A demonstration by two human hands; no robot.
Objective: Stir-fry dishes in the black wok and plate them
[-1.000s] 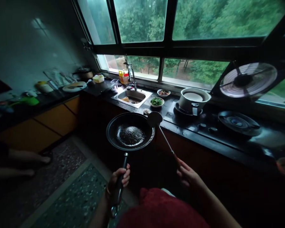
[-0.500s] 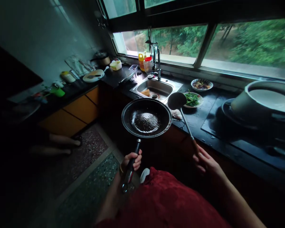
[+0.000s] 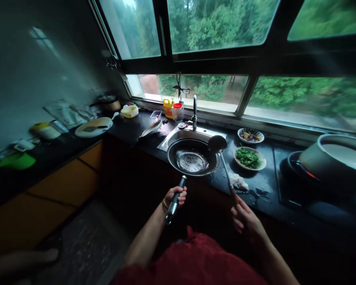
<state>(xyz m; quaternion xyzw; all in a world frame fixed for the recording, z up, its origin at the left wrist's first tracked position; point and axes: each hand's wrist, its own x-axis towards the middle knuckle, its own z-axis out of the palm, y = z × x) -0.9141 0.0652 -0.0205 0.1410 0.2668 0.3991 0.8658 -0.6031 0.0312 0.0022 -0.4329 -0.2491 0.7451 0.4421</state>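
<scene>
**Pan and ladle held over the sink edge**

The long black stone tabletop (image 3: 255,190) runs beneath the window from far left to right, carrying everything else. Set into it is the steel sink (image 3: 178,136) with its tap (image 3: 194,109) on the far side.

The round black frying pan (image 3: 193,157) hangs in the air at the near edge of that sink, partly over the basin. It is held about level, most likely so the thin glistening film on its base stays put. The inside is dark, wet-looking at the centre and empty of food.

The left hand (image 3: 175,196) carries it, fingers wrapped tight around the pan's dark, metal-ended handle, arm stretched out to keep the pan away from the body.

At right, the right hand (image 3: 245,218) has its fingers closed loosely about the near end of a long-handled dark metal ladle (image 3: 217,143), whose bowl rests just at the pan's right rim, ready to work inside it.

Right of the pan sit a small white plate of chopped greens (image 3: 249,157) and, farther off, a patterned dish of cooked food (image 3: 250,135).
</scene>
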